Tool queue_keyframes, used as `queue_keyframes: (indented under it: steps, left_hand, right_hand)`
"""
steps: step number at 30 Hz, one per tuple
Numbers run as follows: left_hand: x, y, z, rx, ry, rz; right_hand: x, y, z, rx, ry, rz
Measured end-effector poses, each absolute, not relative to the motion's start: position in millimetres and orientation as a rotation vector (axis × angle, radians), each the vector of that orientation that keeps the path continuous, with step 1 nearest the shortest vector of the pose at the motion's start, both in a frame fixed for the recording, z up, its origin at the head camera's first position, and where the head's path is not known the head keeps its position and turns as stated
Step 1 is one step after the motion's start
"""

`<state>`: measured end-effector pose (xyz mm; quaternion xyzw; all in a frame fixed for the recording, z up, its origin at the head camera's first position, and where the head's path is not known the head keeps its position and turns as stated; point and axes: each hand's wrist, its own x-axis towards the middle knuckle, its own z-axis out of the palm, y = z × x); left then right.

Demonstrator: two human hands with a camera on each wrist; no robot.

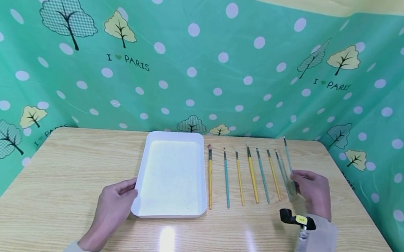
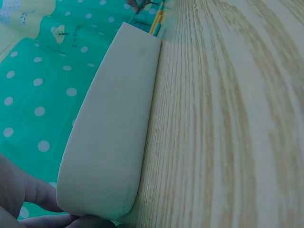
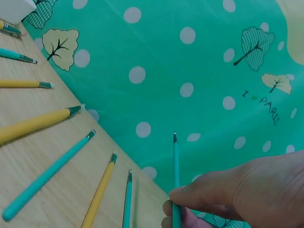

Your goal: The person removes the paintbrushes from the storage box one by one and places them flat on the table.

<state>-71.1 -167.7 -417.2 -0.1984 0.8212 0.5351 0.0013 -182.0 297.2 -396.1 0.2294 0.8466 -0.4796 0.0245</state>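
Observation:
My right hand [image 1: 312, 191] pinches a thin teal paintbrush [image 3: 175, 161] between thumb and fingers, bristles up and away from me. In the right wrist view its tip stands higher than the brushes on the table. My left hand [image 1: 115, 204] holds the left side of a white rectangular tray [image 1: 169, 215], near its front corner. In the left wrist view its fingers [image 2: 40, 194] curl at the tray's end. Several teal and yellow paintbrushes lie side by side right of the tray, among them a thick yellow paintbrush [image 1: 253, 175] and a neighbouring teal paintbrush [image 1: 283, 174].
The light wooden table [image 1: 78, 161] carries the tray and brushes. A green dotted cloth [image 1: 210, 59] with printed trees hangs behind and along both sides. A black wrist strap [image 1: 298, 219] sits on the right sleeve.

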Motion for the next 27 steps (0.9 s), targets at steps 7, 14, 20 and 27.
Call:
queue_keyframes:
  steps: [7, 14, 20, 27]
  left_hand:
    - [-71, -167, -416, -0.614, 2.57, 1.68]
    - [-71, -168, -415, -0.621, 2.574, 1.68]
    - [-71, -168, -417, -0.602, 2.567, 1.68]
    - [-71, -168, -417, -0.595, 2.567, 1.673]
  right_hand:
    - [-180, 303, -400, 0.822, 2.647, -1.461]
    - [-181, 307, -404, 0.921, 2.643, -1.373]
    - [-182, 311, -411, 0.954, 2.679, -1.291]
    - [-179, 309, -418, 0.945, 2.774, -1.245]
